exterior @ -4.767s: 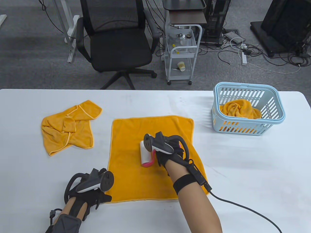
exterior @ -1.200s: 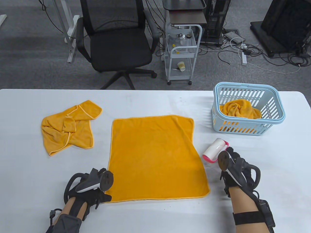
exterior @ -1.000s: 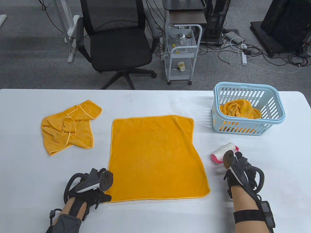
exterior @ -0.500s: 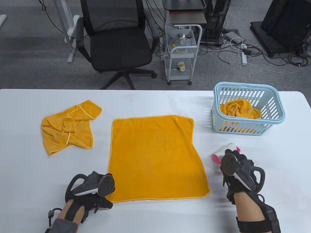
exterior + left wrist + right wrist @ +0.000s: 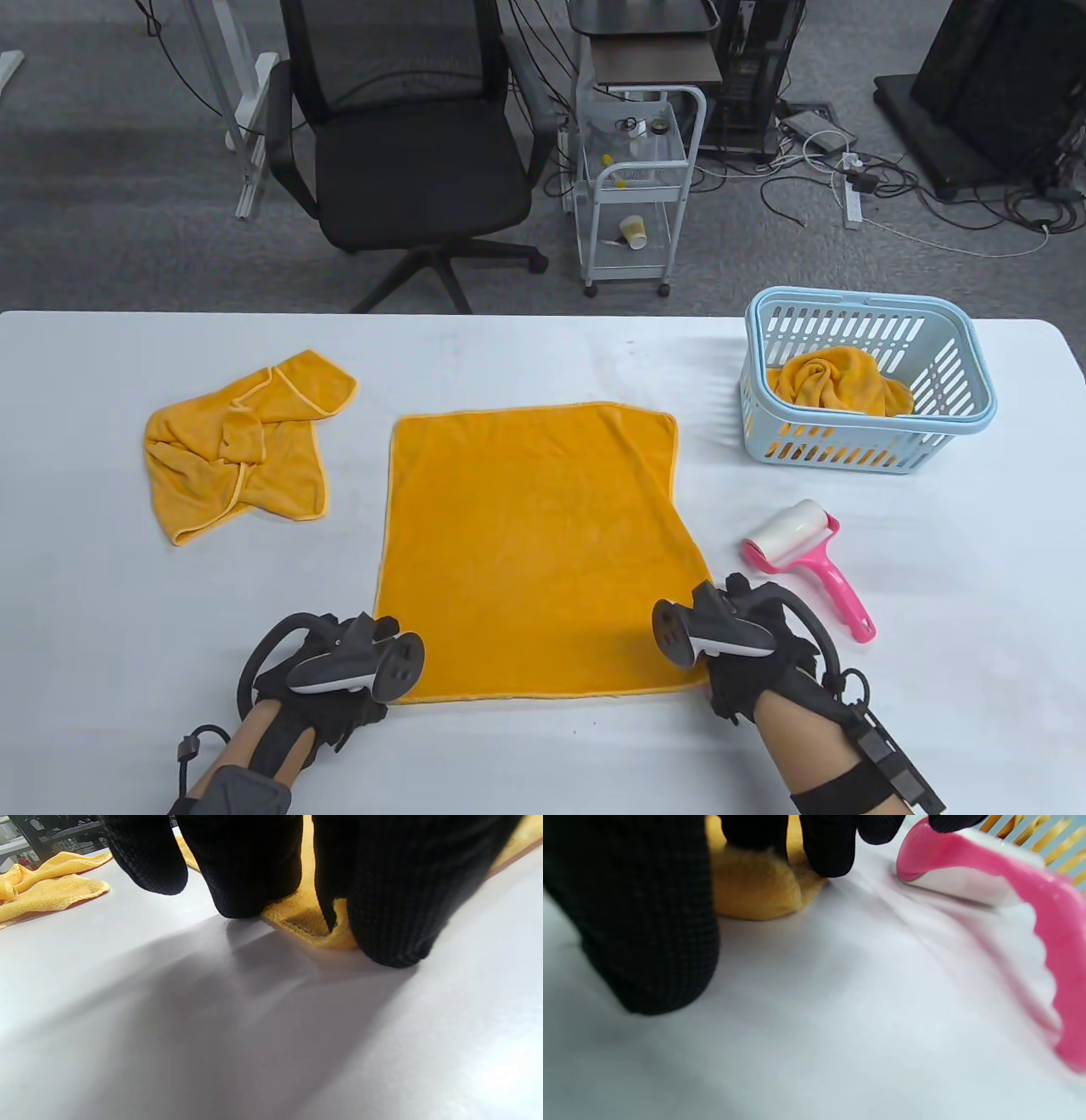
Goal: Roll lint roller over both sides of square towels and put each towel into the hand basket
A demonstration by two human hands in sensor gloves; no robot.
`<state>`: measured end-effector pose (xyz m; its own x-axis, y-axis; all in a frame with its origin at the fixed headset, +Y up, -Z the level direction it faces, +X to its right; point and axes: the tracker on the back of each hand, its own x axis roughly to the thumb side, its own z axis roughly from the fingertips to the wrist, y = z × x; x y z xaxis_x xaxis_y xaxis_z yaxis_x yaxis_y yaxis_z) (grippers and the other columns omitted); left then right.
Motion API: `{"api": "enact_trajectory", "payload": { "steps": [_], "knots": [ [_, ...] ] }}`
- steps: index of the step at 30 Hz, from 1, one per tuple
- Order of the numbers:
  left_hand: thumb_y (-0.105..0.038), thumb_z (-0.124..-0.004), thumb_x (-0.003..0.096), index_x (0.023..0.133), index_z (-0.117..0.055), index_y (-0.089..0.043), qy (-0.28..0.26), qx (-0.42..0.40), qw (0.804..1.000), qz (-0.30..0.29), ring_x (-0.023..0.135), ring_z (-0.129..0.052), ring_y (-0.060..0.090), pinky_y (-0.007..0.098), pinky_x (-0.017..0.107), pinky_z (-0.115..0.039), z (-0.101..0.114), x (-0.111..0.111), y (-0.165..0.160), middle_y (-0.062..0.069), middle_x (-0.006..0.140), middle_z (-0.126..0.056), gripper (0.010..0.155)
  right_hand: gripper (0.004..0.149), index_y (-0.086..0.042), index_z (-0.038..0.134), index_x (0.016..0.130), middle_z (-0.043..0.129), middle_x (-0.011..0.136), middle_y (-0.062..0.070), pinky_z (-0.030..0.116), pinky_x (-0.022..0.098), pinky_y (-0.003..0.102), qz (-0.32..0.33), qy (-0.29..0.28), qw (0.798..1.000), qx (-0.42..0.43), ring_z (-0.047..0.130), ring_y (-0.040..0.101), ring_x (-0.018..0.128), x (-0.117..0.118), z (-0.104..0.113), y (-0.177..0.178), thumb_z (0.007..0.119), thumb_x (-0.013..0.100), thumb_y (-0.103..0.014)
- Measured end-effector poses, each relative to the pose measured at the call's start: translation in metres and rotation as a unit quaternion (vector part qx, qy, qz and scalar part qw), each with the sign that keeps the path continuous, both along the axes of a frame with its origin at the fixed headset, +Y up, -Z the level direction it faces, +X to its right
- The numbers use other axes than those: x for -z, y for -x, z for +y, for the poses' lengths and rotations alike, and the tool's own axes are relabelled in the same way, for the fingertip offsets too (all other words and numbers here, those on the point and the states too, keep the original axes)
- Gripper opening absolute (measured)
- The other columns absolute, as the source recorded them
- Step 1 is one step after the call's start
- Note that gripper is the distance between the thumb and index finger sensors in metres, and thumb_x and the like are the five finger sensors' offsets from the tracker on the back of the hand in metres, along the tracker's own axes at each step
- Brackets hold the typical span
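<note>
A flat orange towel (image 5: 534, 543) lies spread in the middle of the white table (image 5: 543, 764). My left hand (image 5: 373, 692) is at its near left corner; in the left wrist view, thumb and finger (image 5: 382, 908) pinch the towel's corner (image 5: 339, 933). My right hand (image 5: 717, 671) covers the near right corner, which bunches up (image 5: 755, 891) under curled fingers (image 5: 827, 853). The pink lint roller (image 5: 806, 556) lies loose on the table right of the towel, also seen as the roller (image 5: 1009, 878) close to my right hand. The light-blue basket (image 5: 976, 373) holds one orange towel (image 5: 840, 382).
A crumpled orange towel (image 5: 237, 441) lies at the left of the table, also seen as crumpled cloth (image 5: 42, 882) in the left wrist view. Behind the table stand an office chair (image 5: 407, 153) and a small white cart (image 5: 636, 187).
My right hand laid the lint roller on the table right of the towel, let go, and moved left to the near right corner. My left hand shifted slightly right onto the near left corner.
</note>
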<state>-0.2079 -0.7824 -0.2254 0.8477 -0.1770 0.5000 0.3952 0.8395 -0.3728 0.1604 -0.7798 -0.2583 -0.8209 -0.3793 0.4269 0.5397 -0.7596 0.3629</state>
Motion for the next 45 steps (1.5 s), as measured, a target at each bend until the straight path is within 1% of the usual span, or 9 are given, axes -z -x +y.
{"api": "enact_trajectory", "payload": {
  "steps": [5,11,14,22,27,30,34,38,45],
  "knots": [
    [-0.047,-0.090,0.0431,0.074,-0.087,-0.041,0.010,-0.035,0.999,0.016,0.103,-0.076,0.032,0.065,0.074,-0.060,0.002,0.003,0.008,-0.001,0.118,-0.057,0.032,0.042,-0.023,0.087,0.079,0.059,0.113,0.015,0.046,0.070,0.073,0.003,-0.028,0.999,0.034,0.043,0.048,0.107,0.002,0.000,-0.002,0.099,0.041,-0.037],
    [-0.046,-0.088,0.0439,0.076,-0.084,-0.039,-0.065,-0.109,0.991,0.040,0.102,-0.079,0.031,0.065,0.074,-0.061,0.045,0.006,0.023,-0.003,0.115,-0.066,0.034,0.038,-0.024,0.084,0.080,0.066,0.109,0.014,0.050,0.070,0.071,-0.076,0.004,0.969,0.235,0.052,0.046,0.106,0.019,0.029,-0.043,0.094,0.046,-0.035],
    [-0.047,-0.088,0.0439,0.077,-0.084,-0.039,-0.120,-0.128,0.984,0.041,0.102,-0.080,0.030,0.065,0.075,-0.061,0.092,0.004,0.029,-0.004,0.114,-0.069,0.034,0.038,-0.022,0.085,0.081,0.069,0.107,0.015,0.052,0.068,0.071,-0.101,0.000,0.945,0.312,0.056,0.047,0.104,0.024,0.066,-0.064,0.094,0.047,-0.034],
    [-0.050,-0.090,0.0429,0.077,-0.087,-0.036,-0.331,-0.165,0.928,0.031,0.102,-0.083,0.030,0.067,0.075,-0.061,0.268,-0.052,0.039,-0.004,0.112,-0.075,0.037,0.038,-0.021,0.086,0.085,0.072,0.106,0.015,0.054,0.068,0.071,-0.040,-0.121,0.901,0.414,0.060,0.047,0.103,-0.011,0.233,-0.088,0.090,0.049,-0.036],
    [-0.051,-0.090,0.0431,0.077,-0.089,-0.034,-0.422,-0.164,0.891,0.034,0.101,-0.085,0.029,0.068,0.075,-0.061,0.342,-0.095,0.047,-0.006,0.111,-0.078,0.038,0.039,-0.020,0.088,0.086,0.074,0.105,0.014,0.054,0.068,0.071,-0.005,-0.168,0.869,0.466,0.062,0.047,0.103,-0.038,0.314,-0.095,0.089,0.051,-0.036],
    [-0.052,-0.091,0.0425,0.077,-0.090,-0.034,-0.447,-0.167,0.878,0.047,0.102,-0.086,0.029,0.068,0.076,-0.060,0.370,-0.102,0.053,-0.006,0.111,-0.079,0.039,0.039,-0.019,0.087,0.087,0.075,0.105,0.015,0.054,0.069,0.071,0.004,-0.180,0.843,0.507,0.063,0.047,0.102,-0.042,0.341,-0.096,0.088,0.051,-0.036],
    [-0.052,-0.091,0.0420,0.077,-0.090,-0.034,-0.435,-0.173,0.881,0.072,0.102,-0.085,0.030,0.069,0.076,-0.059,0.374,-0.081,0.059,-0.006,0.111,-0.079,0.039,0.040,-0.018,0.085,0.088,0.074,0.105,0.014,0.054,0.069,0.071,-0.018,-0.169,0.839,0.517,0.062,0.047,0.102,-0.021,0.348,-0.090,0.087,0.052,-0.036],
    [-0.053,-0.091,0.0420,0.077,-0.089,-0.035,-0.360,-0.175,0.911,0.100,0.103,-0.084,0.029,0.069,0.076,-0.059,0.337,-0.028,0.064,-0.007,0.111,-0.078,0.039,0.040,-0.018,0.084,0.088,0.073,0.106,0.014,0.054,0.069,0.071,-0.059,-0.131,0.858,0.493,0.062,0.047,0.102,0.020,0.315,-0.080,0.087,0.052,-0.034],
    [-0.050,-0.090,0.0428,0.078,-0.086,-0.036,-0.198,-0.145,0.955,0.167,0.101,-0.083,0.029,0.068,0.076,-0.059,0.194,0.084,0.064,-0.007,0.110,-0.077,0.038,0.039,-0.020,0.084,0.089,0.076,0.102,0.014,0.058,0.067,0.069,-0.194,-0.087,0.876,0.433,0.068,0.046,0.098,0.102,0.190,-0.058,0.087,0.051,-0.033]
  ]
}}
